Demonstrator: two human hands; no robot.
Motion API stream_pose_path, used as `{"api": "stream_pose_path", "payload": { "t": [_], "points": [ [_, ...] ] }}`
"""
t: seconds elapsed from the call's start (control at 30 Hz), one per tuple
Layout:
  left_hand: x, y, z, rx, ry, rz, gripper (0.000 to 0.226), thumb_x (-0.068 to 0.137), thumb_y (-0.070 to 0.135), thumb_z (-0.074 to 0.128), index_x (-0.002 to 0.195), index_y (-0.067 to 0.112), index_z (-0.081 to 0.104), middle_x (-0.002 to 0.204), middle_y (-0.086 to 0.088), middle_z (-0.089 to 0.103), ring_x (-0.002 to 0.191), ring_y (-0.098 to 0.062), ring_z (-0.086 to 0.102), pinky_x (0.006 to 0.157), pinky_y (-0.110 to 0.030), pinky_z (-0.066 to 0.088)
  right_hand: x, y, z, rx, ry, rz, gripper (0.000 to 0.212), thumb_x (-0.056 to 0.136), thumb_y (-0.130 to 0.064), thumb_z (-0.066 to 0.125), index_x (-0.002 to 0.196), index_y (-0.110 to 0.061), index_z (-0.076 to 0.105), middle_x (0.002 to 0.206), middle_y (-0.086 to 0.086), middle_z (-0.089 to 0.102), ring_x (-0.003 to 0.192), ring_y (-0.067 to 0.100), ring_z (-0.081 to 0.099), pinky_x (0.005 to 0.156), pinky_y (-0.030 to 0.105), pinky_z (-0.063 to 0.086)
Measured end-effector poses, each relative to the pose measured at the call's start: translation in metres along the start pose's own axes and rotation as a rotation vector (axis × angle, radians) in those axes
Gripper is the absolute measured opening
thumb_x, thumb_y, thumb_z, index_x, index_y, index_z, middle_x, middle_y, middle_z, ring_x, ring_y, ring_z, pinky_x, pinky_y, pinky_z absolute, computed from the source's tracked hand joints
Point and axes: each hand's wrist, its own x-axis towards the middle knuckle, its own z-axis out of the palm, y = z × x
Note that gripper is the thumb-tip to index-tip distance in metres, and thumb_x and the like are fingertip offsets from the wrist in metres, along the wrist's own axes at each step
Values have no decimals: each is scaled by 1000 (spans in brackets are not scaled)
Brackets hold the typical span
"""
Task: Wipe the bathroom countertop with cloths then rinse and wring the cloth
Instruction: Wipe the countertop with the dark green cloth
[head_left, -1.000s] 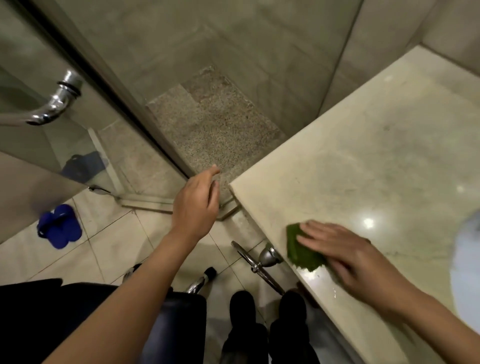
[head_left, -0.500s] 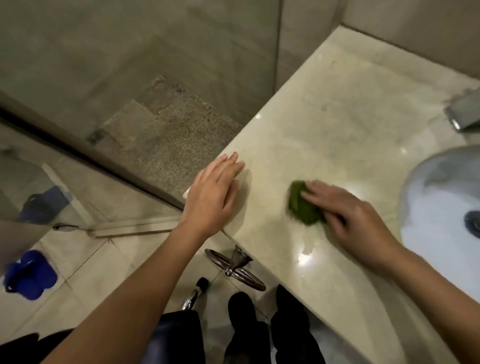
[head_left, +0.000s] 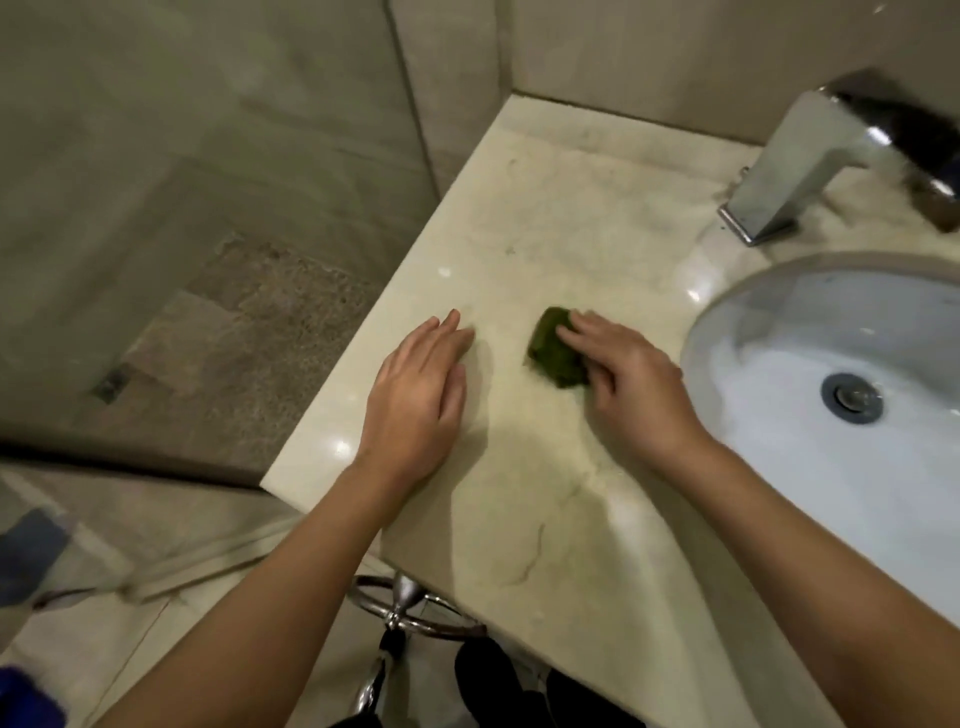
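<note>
Right hand (head_left: 631, 379) flat atop green cloth (head_left: 551, 349), left hand (head_left: 415, 395) spread beside, sink (head_left: 779, 332) near.

A small dark green cloth (head_left: 555, 349), bunched into a wad, lies mid-frame on the pale glossy marble worktop (head_left: 545, 218), left of the basin.

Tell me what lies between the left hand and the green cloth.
Only bare countertop, seen in the head view; the left hand and green cloth lie apart.
</note>
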Motion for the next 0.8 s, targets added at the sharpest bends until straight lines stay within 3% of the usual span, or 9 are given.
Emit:
{"api": "stream_pose_path", "payload": {
  "t": [0.13, 0.2, 0.33, 0.4, 0.53, 0.63, 0.8],
  "points": [
    [24, 11, 6, 25, -36, 37, 42, 93, 23, 38, 134, 16, 49, 146, 0, 43, 136, -17, 34, 110, -30, 24, -66, -6, -9, -49, -191, -245, 42, 81, 1, 55, 120, -11, 63, 128, 7, 58, 122, 20, 51, 107, 33, 34],
    [38, 11, 10, 50, -59, 65, 44, 94, 26, 37, 136, 17, 47, 146, 1, 41, 137, -17, 32, 110, -30, 23, -73, 11, -25, -30, -210, -265, 42, 83, 1, 54, 122, -14, 62, 131, 3, 55, 125, 14, 47, 107, 29, 33],
    [51, 8, 21, 107, -64, 89, 46, 94, 27, 35, 138, 17, 44, 147, 0, 40, 138, -17, 30, 112, -31, 20, 6, 45, -30, -64, 56, -15, 40, 85, 2, 47, 121, -9, 62, 131, 12, 55, 124, 29, 49, 106, 44, 37],
    [53, 8, 24, 116, -69, 90, 47, 94, 27, 35, 139, 17, 44, 147, -1, 40, 139, -17, 29, 113, -32, 19, 37, 39, -24, -32, 70, 88, 40, 86, 7, 50, 122, -8, 60, 133, 14, 53, 126, 30, 48, 109, 37, 31],
    [52, 10, 22, 125, -81, 82, 48, 95, 27, 32, 141, 18, 41, 149, 0, 38, 140, -15, 26, 113, -29, 16, -20, 14, -18, -39, -61, -146, 37, 85, -2, 48, 119, -7, 63, 127, 13, 58, 121, 23, 50, 106, 32, 34],
    [51, 8, 24, 125, -57, 100, 47, 95, 28, 31, 139, 17, 44, 147, 0, 40, 139, -16, 29, 113, -30, 18, -38, 32, -34, -19, -150, -186, 43, 83, 0, 51, 123, -12, 61, 133, 3, 53, 127, 13, 44, 109, 27, 30],
    [52, 5, 27, 104, -12, 110, 45, 93, 25, 34, 134, 14, 49, 144, -1, 45, 137, -17, 33, 112, -32, 24, 62, 69, -48, -27, 126, 122, 44, 85, 12, 49, 122, -8, 60, 133, 7, 51, 128, 21, 44, 107, 18, 23]
  ]
}}
